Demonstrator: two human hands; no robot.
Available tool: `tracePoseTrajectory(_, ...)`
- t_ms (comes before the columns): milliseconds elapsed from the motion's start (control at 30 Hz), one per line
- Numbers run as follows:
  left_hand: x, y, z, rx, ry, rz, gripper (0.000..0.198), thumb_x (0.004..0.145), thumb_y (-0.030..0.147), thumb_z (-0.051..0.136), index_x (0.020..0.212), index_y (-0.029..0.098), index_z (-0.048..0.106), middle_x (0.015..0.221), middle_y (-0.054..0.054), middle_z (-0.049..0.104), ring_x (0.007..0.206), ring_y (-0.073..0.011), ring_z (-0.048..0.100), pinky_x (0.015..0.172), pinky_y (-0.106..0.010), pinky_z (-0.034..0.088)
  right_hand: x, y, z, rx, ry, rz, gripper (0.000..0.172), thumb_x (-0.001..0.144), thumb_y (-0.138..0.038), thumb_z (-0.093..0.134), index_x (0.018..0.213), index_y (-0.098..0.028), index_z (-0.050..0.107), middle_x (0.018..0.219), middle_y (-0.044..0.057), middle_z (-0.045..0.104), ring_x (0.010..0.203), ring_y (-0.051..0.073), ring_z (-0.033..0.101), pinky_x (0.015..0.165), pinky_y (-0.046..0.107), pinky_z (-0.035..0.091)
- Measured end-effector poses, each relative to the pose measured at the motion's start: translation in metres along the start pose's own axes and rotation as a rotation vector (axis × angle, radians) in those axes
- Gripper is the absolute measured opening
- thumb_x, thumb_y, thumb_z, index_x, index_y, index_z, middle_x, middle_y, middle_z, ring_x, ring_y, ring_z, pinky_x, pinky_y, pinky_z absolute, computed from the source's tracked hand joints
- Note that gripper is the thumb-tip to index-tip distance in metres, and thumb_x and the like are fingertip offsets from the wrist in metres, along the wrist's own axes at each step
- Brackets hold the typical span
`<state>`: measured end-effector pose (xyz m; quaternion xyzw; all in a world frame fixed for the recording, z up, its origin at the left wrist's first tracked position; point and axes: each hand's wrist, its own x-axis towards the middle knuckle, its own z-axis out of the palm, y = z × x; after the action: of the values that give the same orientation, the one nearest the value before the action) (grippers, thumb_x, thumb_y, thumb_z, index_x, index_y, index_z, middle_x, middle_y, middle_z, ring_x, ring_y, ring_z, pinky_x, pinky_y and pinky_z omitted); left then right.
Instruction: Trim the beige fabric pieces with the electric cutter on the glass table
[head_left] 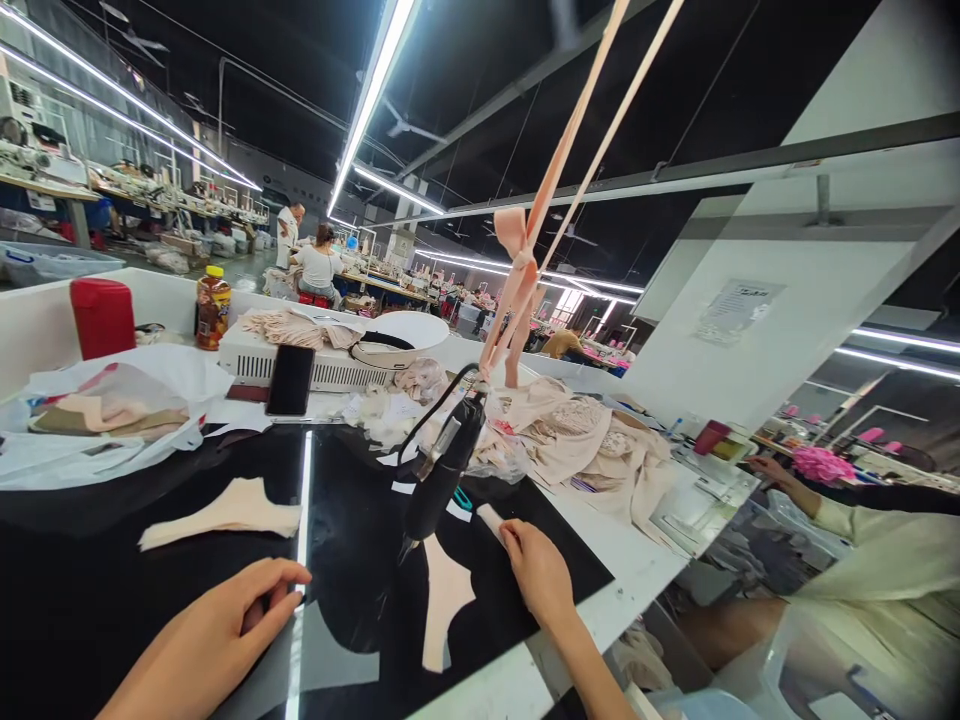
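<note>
My right hand point(538, 572) pinches a small beige fabric piece point(490, 521) between thumb and fingers, over the right part of the black work surface point(570, 560). My left hand point(225, 630) hovers low at the left with loosely curled fingers; thumb and forefinger tips look slightly apart, with nothing visible between them. Beyond it lies a curved beige fabric piece point(225, 512). Between my hands another beige cut piece point(445, 605) rests on the surface. Over its far end hangs a black corded hand tool point(444, 470), its thin metal tip pointing down.
Pink elastic straps point(519, 265) suspend the tool. A beige garment pile point(592, 430) covers the back right. At the back left are a plastic bag point(187, 410), a phone point(290, 380), a bottle point(213, 308) and a red case point(103, 318). A co-worker's arm point(787, 485) reaches in at right.
</note>
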<state>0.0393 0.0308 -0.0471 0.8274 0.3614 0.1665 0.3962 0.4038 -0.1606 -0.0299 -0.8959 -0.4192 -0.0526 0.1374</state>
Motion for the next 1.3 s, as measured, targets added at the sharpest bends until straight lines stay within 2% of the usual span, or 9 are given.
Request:
tracePoseTrajectory(400, 0.001, -0.002, 0.0, 0.015, -0.049, -0.016, 0.043, 0.095, 0.063, 0.048, 0.117, 0.034, 0.07, 0.087, 0.001, 0.071, 0.079, -0.0233, 0.069, 0.068, -0.028, 0.051, 0.01, 0.02, 0.006, 0.516, 0.052, 0.143, 0.035, 0.1, -0.037, 0.066, 0.129, -0.019, 0.063, 0.131, 0.009, 0.065, 0.109, 0.025, 0.068, 0.091, 0.046, 0.059)
tracePoseTrajectory(633, -0.001, 0.0, 0.0, -0.018, -0.02, 0.007, 0.041, 0.092, 0.062, 0.053, 0.114, 0.034, 0.072, 0.084, 0.001, 0.071, 0.075, -0.0222, 0.069, 0.062, -0.025, 0.05, 0.021, 0.048, 0.002, 0.963, 0.185, 0.425, 0.037, 0.099, -0.037, 0.067, 0.131, -0.019, 0.062, 0.132, 0.01, 0.065, 0.109, 0.025, 0.068, 0.091, 0.047, 0.059)
tracePoseTrajectory(800, 0.0, -0.001, 0.0, -0.058, 0.035, 0.036, 0.037, 0.088, 0.059, 0.059, 0.109, 0.033, 0.075, 0.078, 0.002, 0.069, 0.066, -0.0201, 0.065, 0.059, -0.024, 0.049, 0.018, 0.041, -0.016, 1.163, 0.328, 0.529, 0.037, 0.1, -0.037, 0.067, 0.132, -0.019, 0.061, 0.132, 0.01, 0.064, 0.11, 0.025, 0.068, 0.091, 0.047, 0.059)
tracePoseTrajectory(933, 0.002, -0.001, 0.001, -0.09, 0.054, 0.04, 0.038, 0.087, 0.06, 0.06, 0.108, 0.032, 0.075, 0.077, 0.001, 0.067, 0.066, -0.0203, 0.063, 0.06, -0.025, 0.05, 0.007, 0.015, -0.036, 1.213, 0.416, 0.453, 0.035, 0.1, -0.038, 0.066, 0.129, -0.018, 0.062, 0.125, 0.009, 0.067, 0.101, 0.023, 0.07, 0.085, 0.042, 0.061)
tracePoseTrajectory(1000, 0.0, 0.003, 0.002, -0.115, 0.068, 0.047, 0.04, 0.086, 0.062, 0.06, 0.107, 0.031, 0.075, 0.075, 0.001, 0.066, 0.066, -0.0201, 0.062, 0.061, -0.026, 0.049, -0.006, -0.007, -0.042, 1.214, 0.397, 0.365, 0.031, 0.102, -0.043, 0.061, 0.119, -0.017, 0.063, 0.096, 0.002, 0.068, 0.07, 0.013, 0.065, 0.061, 0.028, 0.056)
tracePoseTrajectory(1067, -0.006, 0.012, 0.005, -0.141, 0.087, 0.048, 0.042, 0.088, 0.063, 0.057, 0.107, 0.031, 0.074, 0.075, 0.001, 0.064, 0.066, -0.0198, 0.059, 0.062, -0.027, 0.048, -0.024, -0.036, -0.044, 1.207, 0.313, 0.25, 0.036, 0.101, -0.054, 0.056, 0.11, -0.02, 0.06, 0.061, -0.01, 0.045, 0.043, 0.007, 0.041, 0.041, 0.018, 0.035)
tracePoseTrajectory(1100, -0.009, 0.018, 0.006, -0.156, 0.09, 0.051, 0.043, 0.089, 0.064, 0.055, 0.107, 0.031, 0.074, 0.076, 0.001, 0.063, 0.067, -0.0195, 0.058, 0.063, -0.027, 0.048, -0.035, -0.054, -0.043, 1.2, 0.253, 0.187, 0.04, 0.098, -0.059, 0.057, 0.108, -0.021, 0.061, 0.057, -0.012, 0.037, 0.04, 0.007, 0.035, 0.039, 0.017, 0.03)
tracePoseTrajectory(1167, -0.017, 0.03, 0.007, -0.198, 0.045, 0.075, 0.043, 0.09, 0.066, 0.054, 0.107, 0.031, 0.073, 0.079, 0.001, 0.062, 0.069, -0.0188, 0.056, 0.064, -0.027, 0.046, -0.056, -0.091, -0.037, 1.178, 0.147, 0.058, 0.044, 0.094, -0.065, 0.057, 0.102, -0.022, 0.062, 0.058, -0.01, 0.041, 0.042, 0.008, 0.035, 0.038, 0.019, 0.028)
tracePoseTrajectory(1300, -0.029, 0.052, 0.006, -0.353, -0.192, 0.209, 0.043, 0.084, 0.065, 0.066, 0.107, 0.029, 0.073, 0.089, -0.001, 0.063, 0.077, -0.0184, 0.056, 0.067, -0.026, 0.045, -0.089, -0.155, -0.018, 1.154, 0.008, -0.179, 0.039, 0.097, -0.059, 0.054, 0.091, -0.023, 0.065, 0.065, -0.005, 0.051, 0.056, 0.012, 0.047, 0.052, 0.022, 0.039)
